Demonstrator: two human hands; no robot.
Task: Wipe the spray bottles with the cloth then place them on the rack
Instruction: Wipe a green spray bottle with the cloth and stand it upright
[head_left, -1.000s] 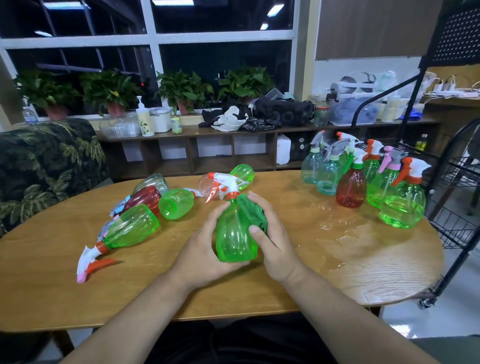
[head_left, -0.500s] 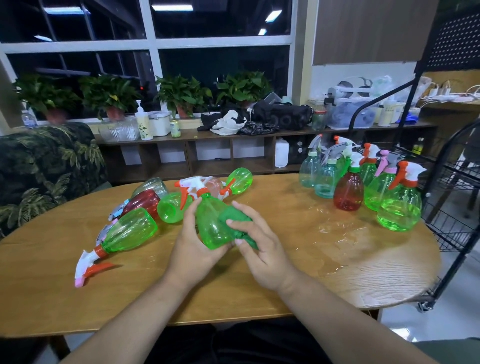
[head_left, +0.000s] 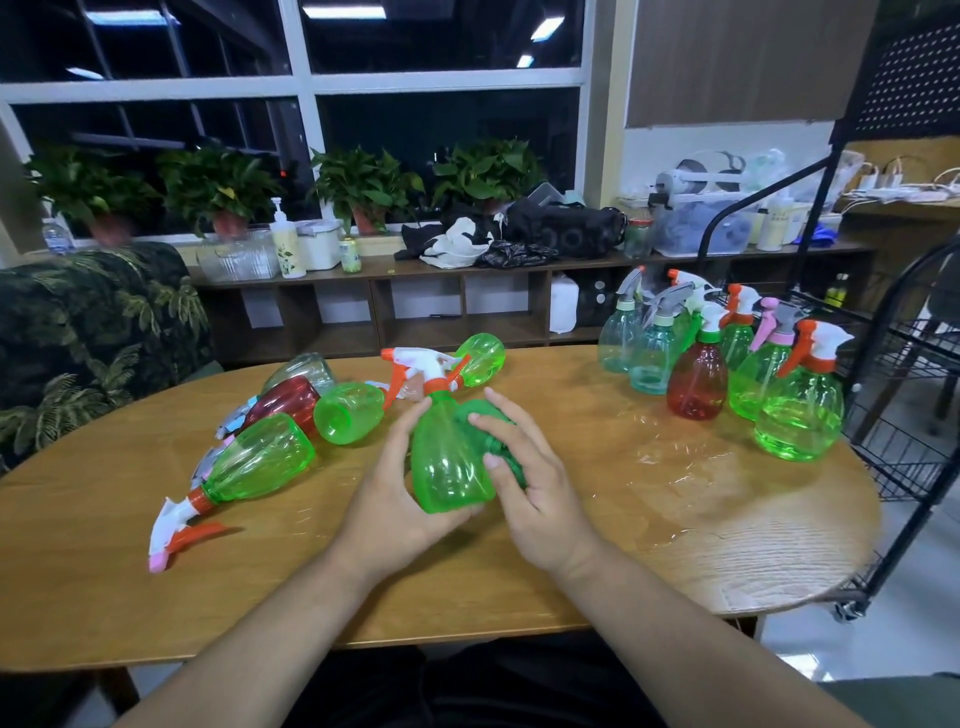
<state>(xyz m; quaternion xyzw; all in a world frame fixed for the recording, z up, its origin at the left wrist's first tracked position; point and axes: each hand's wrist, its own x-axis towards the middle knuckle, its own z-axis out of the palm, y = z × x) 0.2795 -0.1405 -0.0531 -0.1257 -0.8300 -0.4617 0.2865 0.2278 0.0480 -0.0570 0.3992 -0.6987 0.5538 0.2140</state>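
In left hand (head_left: 395, 496) grip, bottle (head_left: 448, 462); cloth (head_left: 501, 449) rightward

Wooden table (head_left: 727, 545) — toppled spray bottles (head_left: 260, 457) at left, upright spray bottles (head_left: 800, 415) at right.

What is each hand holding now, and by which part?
Left hand grips the green spray bottle round its body. Right hand holds the green cloth bunched against the bottle's side.

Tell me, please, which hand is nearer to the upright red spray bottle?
Right. The right hand, holding the green cloth against the green bottle, is left of the upright red bottle and apart from it; the left hand grips the green bottle farther left.
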